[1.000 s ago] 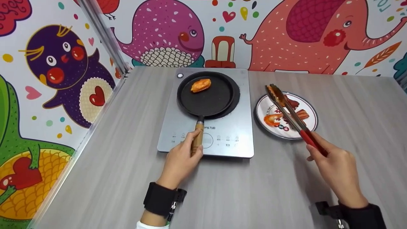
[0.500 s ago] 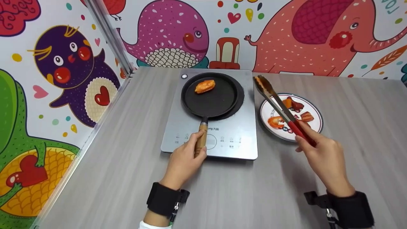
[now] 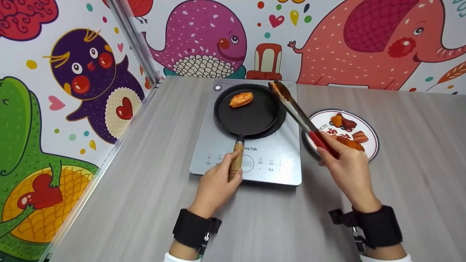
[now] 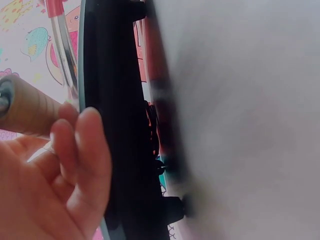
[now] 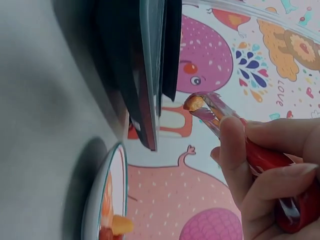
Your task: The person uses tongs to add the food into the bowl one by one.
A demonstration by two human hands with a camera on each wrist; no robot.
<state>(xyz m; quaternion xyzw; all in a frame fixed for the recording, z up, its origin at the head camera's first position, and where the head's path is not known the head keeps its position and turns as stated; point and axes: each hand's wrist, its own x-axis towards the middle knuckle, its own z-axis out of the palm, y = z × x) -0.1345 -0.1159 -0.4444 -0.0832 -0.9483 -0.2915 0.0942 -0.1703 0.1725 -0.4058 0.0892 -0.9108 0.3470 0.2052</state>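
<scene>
- I see left hand [image 3: 217,182] gripping round black pan [image 3: 251,117] by brown wooden handle [image 3: 237,158].
- Oblong orange food [image 3: 241,99]: pan's eleven o'clock.
- Right hand [image 3: 348,168] grips red-handled metal tongs [image 3: 303,124] — orange morsel [image 5: 194,104] pinched, pan's two o'clock.

- From here the right hand [image 3: 346,163] hides the six o'clock rim of the plate [image 3: 375,145] and part of an orange morsel [image 3: 351,143].
- I can't identify the nub of food [image 5: 194,103] in the tongs [image 3: 307,125], partly covered by their tips.
- Labels [image 3: 260,160] toward six o'clock on the induction cooktop [image 3: 285,153] look too small to read.
- In the left wrist view, a pale surface [image 4: 255,125] at three o'clock is blurred.
</scene>
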